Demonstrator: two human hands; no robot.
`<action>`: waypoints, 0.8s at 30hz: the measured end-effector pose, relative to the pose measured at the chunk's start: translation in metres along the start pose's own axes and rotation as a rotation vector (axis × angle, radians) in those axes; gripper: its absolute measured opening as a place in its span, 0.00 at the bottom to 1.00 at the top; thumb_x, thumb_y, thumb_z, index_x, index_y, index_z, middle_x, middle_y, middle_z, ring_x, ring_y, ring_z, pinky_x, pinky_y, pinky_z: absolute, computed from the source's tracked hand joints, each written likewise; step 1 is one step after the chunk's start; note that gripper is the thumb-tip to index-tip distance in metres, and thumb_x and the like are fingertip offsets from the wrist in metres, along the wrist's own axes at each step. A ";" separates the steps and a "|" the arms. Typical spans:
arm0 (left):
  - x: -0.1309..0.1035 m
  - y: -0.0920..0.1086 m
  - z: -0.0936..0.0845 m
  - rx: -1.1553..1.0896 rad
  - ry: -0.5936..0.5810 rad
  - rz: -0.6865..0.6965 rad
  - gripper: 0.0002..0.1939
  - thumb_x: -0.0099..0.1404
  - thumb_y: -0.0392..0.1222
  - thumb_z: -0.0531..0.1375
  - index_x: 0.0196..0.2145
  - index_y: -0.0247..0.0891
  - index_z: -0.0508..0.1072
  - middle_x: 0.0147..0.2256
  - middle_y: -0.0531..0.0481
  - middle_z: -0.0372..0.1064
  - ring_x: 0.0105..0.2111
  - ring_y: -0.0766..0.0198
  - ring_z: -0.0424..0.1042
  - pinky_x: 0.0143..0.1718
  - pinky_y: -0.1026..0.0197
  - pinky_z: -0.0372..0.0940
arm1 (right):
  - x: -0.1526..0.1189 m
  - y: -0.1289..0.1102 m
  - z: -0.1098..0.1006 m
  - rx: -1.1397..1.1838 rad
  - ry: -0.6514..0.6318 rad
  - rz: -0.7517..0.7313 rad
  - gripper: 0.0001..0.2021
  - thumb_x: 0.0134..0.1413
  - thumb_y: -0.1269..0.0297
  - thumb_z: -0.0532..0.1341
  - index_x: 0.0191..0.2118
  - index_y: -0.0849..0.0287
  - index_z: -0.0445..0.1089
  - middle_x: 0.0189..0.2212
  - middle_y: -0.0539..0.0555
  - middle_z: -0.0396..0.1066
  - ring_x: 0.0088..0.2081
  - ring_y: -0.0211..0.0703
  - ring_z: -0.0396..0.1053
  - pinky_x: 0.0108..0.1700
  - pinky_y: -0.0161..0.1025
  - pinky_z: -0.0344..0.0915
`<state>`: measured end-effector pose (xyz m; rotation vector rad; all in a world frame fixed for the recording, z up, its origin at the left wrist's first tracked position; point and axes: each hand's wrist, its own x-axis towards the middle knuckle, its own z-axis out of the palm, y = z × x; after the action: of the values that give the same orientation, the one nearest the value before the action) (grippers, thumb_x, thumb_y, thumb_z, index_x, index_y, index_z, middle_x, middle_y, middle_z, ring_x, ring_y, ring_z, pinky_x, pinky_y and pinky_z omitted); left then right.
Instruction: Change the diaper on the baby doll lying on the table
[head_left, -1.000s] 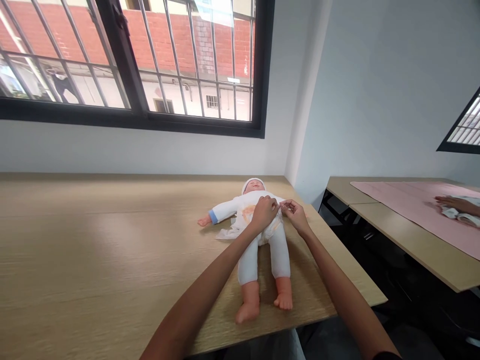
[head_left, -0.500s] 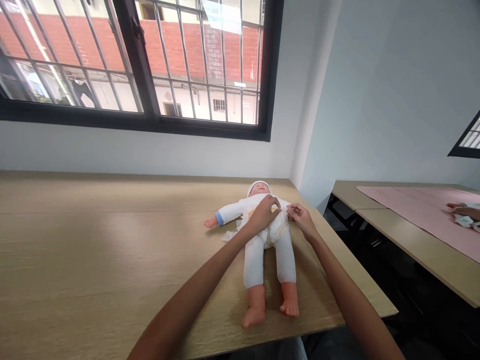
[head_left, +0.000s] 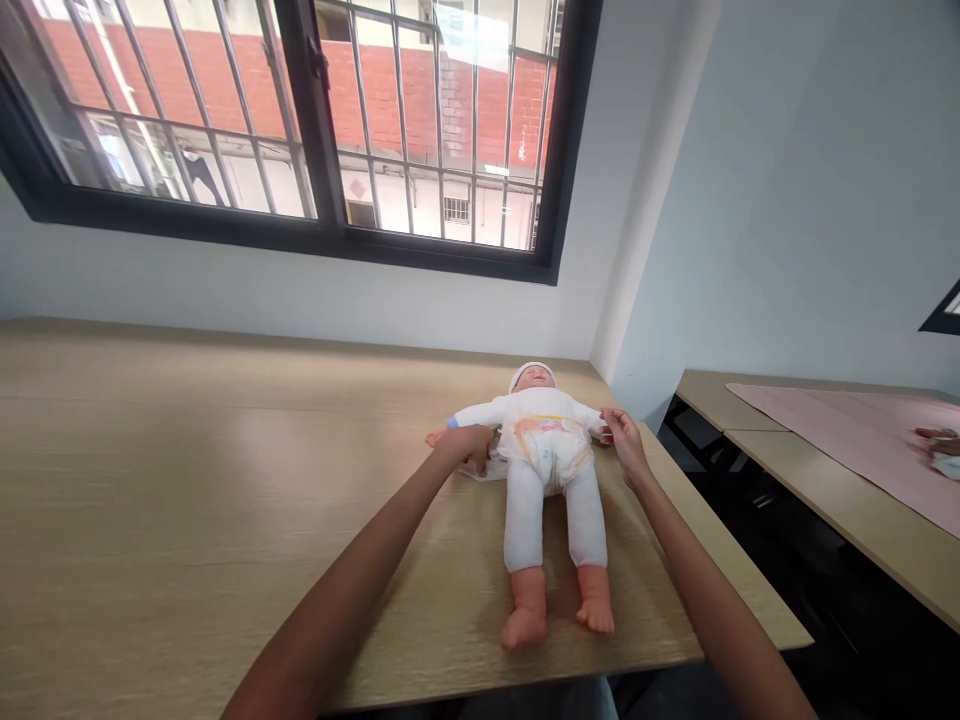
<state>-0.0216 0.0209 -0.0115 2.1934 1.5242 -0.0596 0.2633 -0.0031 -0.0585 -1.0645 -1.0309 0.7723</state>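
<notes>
A baby doll (head_left: 523,520) in a white outfit and cap lies on its back, feet towards me. A white diaper (head_left: 553,445) with coloured prints covers its hips and belly. My left hand (head_left: 472,445) is at the diaper's left edge, fingers bent down around its side flap; the fingertips are partly hidden. My right hand (head_left: 624,442) is beside the doll's hand at the right, off the diaper, its fingers loosely bent and apart with nothing visible in them.
The doll lies near the right edge of a wooden table (head_left: 225,520). A barred window (head_left: 442,130) is in the wall behind. Across a gap at the right, another table carries a pink cloth (head_left: 840,425), with another person's hand (head_left: 943,440) at the frame edge.
My left hand has moved left, from over the doll's belly to the diaper's left side, uncovering the diaper front. My right hand has shifted right, away from the diaper. The view has tilted slightly.
</notes>
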 end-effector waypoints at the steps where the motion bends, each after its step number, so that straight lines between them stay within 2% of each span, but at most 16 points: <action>1: 0.002 0.000 0.002 0.015 -0.023 -0.015 0.16 0.33 0.32 0.67 0.20 0.39 0.64 0.14 0.58 0.60 0.20 0.62 0.64 0.26 0.58 0.63 | 0.001 0.001 -0.001 0.005 0.002 0.004 0.24 0.35 0.41 0.67 0.33 0.57 0.68 0.33 0.53 0.72 0.25 0.37 0.66 0.24 0.34 0.61; 6: -0.003 0.000 -0.006 0.056 -0.128 -0.033 0.08 0.40 0.33 0.62 0.19 0.39 0.64 0.14 0.56 0.59 0.19 0.63 0.62 0.25 0.59 0.60 | 0.002 0.000 -0.002 0.005 0.000 0.012 0.23 0.36 0.43 0.66 0.32 0.56 0.68 0.30 0.51 0.71 0.24 0.38 0.65 0.25 0.36 0.61; 8: -0.010 0.001 -0.014 0.038 -0.117 -0.011 0.07 0.42 0.35 0.60 0.19 0.39 0.62 0.15 0.56 0.59 0.19 0.64 0.61 0.25 0.61 0.58 | 0.001 -0.001 -0.002 -0.001 0.007 0.011 0.22 0.38 0.42 0.65 0.32 0.55 0.67 0.27 0.51 0.70 0.24 0.39 0.65 0.25 0.37 0.61; 12: -0.027 0.006 -0.032 0.000 -0.024 0.043 0.06 0.46 0.38 0.56 0.22 0.40 0.60 0.21 0.56 0.60 0.23 0.65 0.62 0.25 0.64 0.56 | 0.000 -0.001 -0.002 0.002 0.017 0.001 0.20 0.39 0.44 0.65 0.31 0.55 0.66 0.25 0.50 0.69 0.23 0.38 0.63 0.26 0.37 0.61; 14: -0.035 0.007 -0.039 -0.075 -0.025 0.063 0.07 0.46 0.39 0.56 0.26 0.40 0.61 0.25 0.55 0.65 0.26 0.63 0.66 0.26 0.64 0.58 | -0.002 -0.002 -0.001 -0.017 0.026 -0.033 0.19 0.40 0.46 0.65 0.31 0.56 0.66 0.24 0.49 0.68 0.23 0.38 0.62 0.28 0.37 0.61; 17: -0.042 0.006 -0.044 -0.299 -0.071 0.080 0.12 0.46 0.40 0.58 0.31 0.40 0.61 0.32 0.53 0.69 0.28 0.62 0.71 0.29 0.64 0.63 | -0.007 -0.008 0.001 -0.053 0.047 -0.111 0.17 0.43 0.48 0.64 0.32 0.56 0.66 0.24 0.49 0.67 0.26 0.39 0.64 0.32 0.38 0.64; 21: -0.045 0.000 -0.047 -0.407 -0.102 0.126 0.13 0.47 0.42 0.60 0.30 0.40 0.60 0.35 0.52 0.70 0.26 0.63 0.73 0.30 0.62 0.65 | -0.024 -0.028 0.015 -0.054 0.000 -0.204 0.15 0.48 0.51 0.62 0.34 0.57 0.66 0.28 0.49 0.68 0.29 0.39 0.67 0.36 0.38 0.65; 24: -0.045 0.000 -0.047 -0.448 -0.041 0.154 0.12 0.48 0.41 0.61 0.28 0.40 0.60 0.33 0.53 0.68 0.26 0.64 0.72 0.30 0.63 0.65 | -0.042 -0.045 0.036 -0.141 -0.130 -0.309 0.12 0.51 0.53 0.61 0.34 0.58 0.66 0.30 0.51 0.69 0.32 0.40 0.68 0.39 0.39 0.65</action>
<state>-0.0490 0.0004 0.0437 1.9237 1.2016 0.2597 0.2165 -0.0439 -0.0230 -0.9522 -1.3405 0.5279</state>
